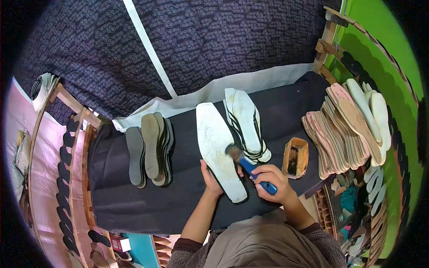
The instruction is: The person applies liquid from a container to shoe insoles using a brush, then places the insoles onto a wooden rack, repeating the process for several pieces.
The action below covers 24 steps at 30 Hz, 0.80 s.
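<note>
In the middle of the head view, my left hand (212, 179) grips a long white shoe insole (213, 138) by its lower part, thumb at the left edge and fingers partly hidden beneath. My right hand (274, 182) is closed around the blue handle of a brush (251, 167). The bristles lie on or just over the insole's right edge. Behind the brush sits a pile of white insoles with dark edges (243, 114). To the right of my right hand stands a small open tan container (289, 154), dark and stained inside.
Grey and brown soles (151, 147) are piled on the left of the black-covered table (114, 196). Many pinkish-tan insoles (337, 134) lean in a row at the right. Wooden racks with black soles (65, 178) flank both sides. A patterned dark cloth (241, 35) hangs behind.
</note>
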### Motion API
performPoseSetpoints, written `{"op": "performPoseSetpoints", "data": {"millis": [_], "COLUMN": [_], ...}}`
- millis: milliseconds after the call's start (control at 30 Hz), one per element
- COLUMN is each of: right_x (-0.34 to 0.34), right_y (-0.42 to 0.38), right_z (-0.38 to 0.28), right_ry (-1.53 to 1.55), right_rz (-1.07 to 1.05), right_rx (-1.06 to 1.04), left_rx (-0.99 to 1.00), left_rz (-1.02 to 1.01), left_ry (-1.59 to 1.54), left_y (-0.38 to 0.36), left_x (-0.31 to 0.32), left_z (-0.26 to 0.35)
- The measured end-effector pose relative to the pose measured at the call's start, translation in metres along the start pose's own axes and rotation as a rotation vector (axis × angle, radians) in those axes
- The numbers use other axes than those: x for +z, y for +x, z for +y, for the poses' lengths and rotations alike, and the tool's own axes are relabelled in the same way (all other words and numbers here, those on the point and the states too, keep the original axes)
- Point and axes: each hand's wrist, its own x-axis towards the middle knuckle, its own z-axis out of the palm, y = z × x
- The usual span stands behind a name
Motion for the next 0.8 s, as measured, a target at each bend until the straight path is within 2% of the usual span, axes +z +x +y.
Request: {"op": "performPoseSetpoints", "data": {"millis": [33,100,133,233,267,333,400,467,500,567,633,800], "right_x": [0.0,0.0,-0.001,-0.01,-0.006,-0.002,-0.001,-0.003,-0.004,-0.001,0.001,-0.007], "right_y": [-0.001,-0.004,-0.001,-0.005,-0.01,-0.01,-0.012,-0.017,-0.019,-0.02,-0.022,-0.04], "right_z": [-0.001,-0.005,-0.013,-0.014,-0.008,-0.009,-0.01,-0.011,-0.011,-0.009,-0.011,0.0], "right_ry": [-0.001,0.065,0.091,0.202,0.117,0.079,0.042,0.122,0.161,0.191,0.079,0.169], "right_rz": [-0.004,-0.165,-0.25,-0.299,-0.212,-0.204,-0.197,-0.264,-0.293,-0.21,-0.17,-0.225], "right_rx": [-0.002,-0.067,-0.053,0.061,0.045,0.012,-0.016,0.054,0.088,0.034,-0.045,0.063], "left_rx": [0.003,-0.006,0.021,0.02,0.02,0.106,0.089,0.063,0.054,0.112,0.077,0.062], "left_rz": [0.0,0.321,0.122,0.051,0.055,0.273,0.205,0.12,0.123,0.15,0.172,0.206], "left_ry": [-0.003,-0.037,0.005,-0.014,-0.014,0.013,0.034,0.026,0.026,0.043,-0.01,0.006], "left_y": [0.0,0.001,0.002,0.003,0.003,0.005,0.006,0.004,0.005,0.006,0.005,0.006], "left_x": [-0.006,-0.009,-0.011,-0.022,-0.023,-0.016,-0.018,-0.018,-0.017,-0.012,-0.011,-0.011], "left_z": [-0.005,-0.01,-0.007,-0.009,-0.011,-0.013,-0.013,-0.015,-0.015,-0.015,-0.014,-0.019]}}
